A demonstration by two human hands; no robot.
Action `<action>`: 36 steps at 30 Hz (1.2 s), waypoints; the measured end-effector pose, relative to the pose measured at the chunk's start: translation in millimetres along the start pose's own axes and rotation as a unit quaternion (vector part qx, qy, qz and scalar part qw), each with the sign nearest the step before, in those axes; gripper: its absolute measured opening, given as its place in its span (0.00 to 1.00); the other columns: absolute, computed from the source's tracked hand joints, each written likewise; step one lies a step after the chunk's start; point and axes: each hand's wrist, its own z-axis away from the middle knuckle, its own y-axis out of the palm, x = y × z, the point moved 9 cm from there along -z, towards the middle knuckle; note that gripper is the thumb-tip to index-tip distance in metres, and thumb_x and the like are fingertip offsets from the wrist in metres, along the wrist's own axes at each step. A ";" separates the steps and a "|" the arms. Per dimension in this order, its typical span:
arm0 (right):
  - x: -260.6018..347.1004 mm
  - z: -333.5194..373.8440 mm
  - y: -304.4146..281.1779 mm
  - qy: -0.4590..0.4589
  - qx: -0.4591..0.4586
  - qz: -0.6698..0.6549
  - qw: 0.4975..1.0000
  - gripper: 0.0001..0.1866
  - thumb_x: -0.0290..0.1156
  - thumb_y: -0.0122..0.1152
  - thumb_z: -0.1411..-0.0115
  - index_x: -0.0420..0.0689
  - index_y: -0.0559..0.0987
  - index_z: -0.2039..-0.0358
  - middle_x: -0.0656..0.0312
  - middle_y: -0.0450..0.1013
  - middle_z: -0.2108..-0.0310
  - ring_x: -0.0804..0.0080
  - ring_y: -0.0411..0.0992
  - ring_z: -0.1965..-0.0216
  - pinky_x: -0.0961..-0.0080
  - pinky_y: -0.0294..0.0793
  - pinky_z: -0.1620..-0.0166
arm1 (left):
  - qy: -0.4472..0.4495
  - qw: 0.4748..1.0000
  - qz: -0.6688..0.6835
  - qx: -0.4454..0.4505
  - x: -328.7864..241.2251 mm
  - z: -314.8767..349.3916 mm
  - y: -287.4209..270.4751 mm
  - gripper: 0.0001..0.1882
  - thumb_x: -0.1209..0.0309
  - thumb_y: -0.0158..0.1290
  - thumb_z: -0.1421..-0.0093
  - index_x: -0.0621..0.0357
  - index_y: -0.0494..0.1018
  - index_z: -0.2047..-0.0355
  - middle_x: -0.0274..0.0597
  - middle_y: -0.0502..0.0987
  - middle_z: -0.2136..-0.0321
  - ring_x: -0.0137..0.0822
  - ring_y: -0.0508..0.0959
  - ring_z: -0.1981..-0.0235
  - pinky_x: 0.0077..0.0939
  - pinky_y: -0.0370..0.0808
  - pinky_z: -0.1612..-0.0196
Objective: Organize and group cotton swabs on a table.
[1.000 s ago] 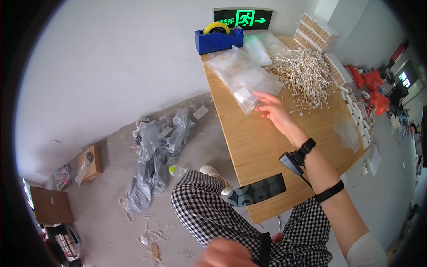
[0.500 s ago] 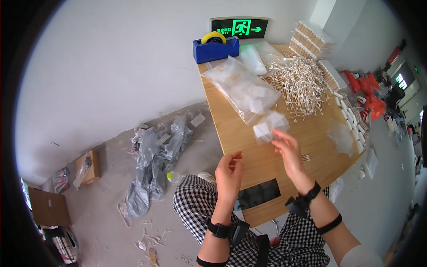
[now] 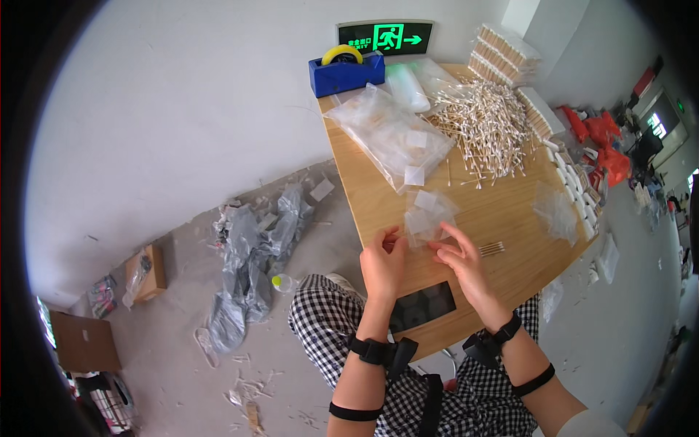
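Left of centre in the frame, a crumpled grey plastic bag (image 3: 251, 266) lay on the floor, probably just dumped there out of the way. Up top, a blue tape dispenser (image 3: 348, 73) sat at the table's far corner, which I guess left the near end free for handwork. Just below it was a large clear bag (image 3: 386, 135), flat and angled toward the person, so maybe put there for easy reach. Lower, around the middle, the small clear bag (image 3: 431, 218) lay on the wooden table (image 3: 378, 207), right in front of both hands and probably there so either could get at it. Right of that, a loose heap of cotton swabs (image 3: 489, 131) spread across the upper right of the tabletop, with a few swabs (image 3: 492, 249) lined up lower down. Stacked swab packs (image 3: 506, 57) stood behind the heap, likely parked at the edge to save room.

As for hands: the left hand (image 3: 383, 264) was curled, thumb close to the fingertips, beside the small clear bag; can't tell whether it pinched anything. The right hand (image 3: 466, 266) was loosely open, index finger and thumb apart, fingertips at the bag's edge. It didn't look like a grip, and actual contact was hard to tell.
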 end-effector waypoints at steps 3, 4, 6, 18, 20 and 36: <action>-2.3 -2.9 -5.8 0.021 -0.002 0.026 0.999 0.25 0.22 0.55 0.38 0.35 0.67 0.40 0.56 0.71 0.45 0.71 0.73 0.50 0.77 0.73 0.51 | -0.004 0.999 0.016 -0.027 -0.9 0.4 -9.1 0.19 0.71 0.59 0.45 0.66 0.75 0.53 0.48 0.82 0.69 0.36 0.83 0.69 0.27 0.77 0.63; -4.7 -3.3 -7.4 0.031 -0.001 0.025 0.999 0.24 0.23 0.54 0.38 0.36 0.68 0.41 0.56 0.71 0.46 0.72 0.74 0.51 0.78 0.72 0.52 | 0.000 1.000 0.016 -0.022 0.8 -0.3 -9.1 0.20 0.71 0.59 0.45 0.66 0.75 0.53 0.48 0.82 0.69 0.36 0.83 0.69 0.27 0.77 0.63; -5.1 -1.8 -8.2 0.022 0.005 0.020 1.000 0.23 0.23 0.54 0.37 0.36 0.69 0.41 0.57 0.72 0.46 0.72 0.74 0.52 0.78 0.72 0.53 | 0.001 1.000 0.014 -0.016 1.3 0.4 -8.3 0.21 0.71 0.60 0.45 0.67 0.74 0.52 0.48 0.82 0.70 0.36 0.82 0.69 0.27 0.77 0.63; -1.3 -1.2 -3.4 0.020 0.000 0.010 1.000 0.22 0.23 0.56 0.38 0.42 0.72 0.43 0.61 0.72 0.51 0.78 0.73 0.59 0.81 0.71 0.59 | -0.015 0.997 0.075 0.025 13.1 -0.8 -9.0 0.21 0.78 0.59 0.43 0.72 0.71 0.50 0.41 0.80 0.72 0.24 0.77 0.76 0.17 0.72 0.75; -6.6 -0.6 -7.0 0.044 -0.005 0.028 0.999 0.21 0.22 0.56 0.39 0.44 0.73 0.43 0.63 0.72 0.53 0.79 0.73 0.61 0.81 0.71 0.61 | -0.072 0.988 0.128 0.046 15.3 3.3 -7.0 0.20 0.79 0.59 0.43 0.71 0.72 0.50 0.39 0.80 0.73 0.24 0.77 0.75 0.15 0.72 0.76; 55.5 23.9 61.2 -0.348 -0.019 0.456 0.819 0.18 0.18 0.56 0.41 0.40 0.74 0.50 0.55 0.73 0.51 0.55 0.71 0.52 0.66 0.72 0.50 | -0.122 0.970 0.205 0.041 10.6 18.3 -26.6 0.19 0.78 0.57 0.45 0.70 0.68 0.53 0.42 0.81 0.72 0.27 0.81 0.72 0.15 0.73 0.78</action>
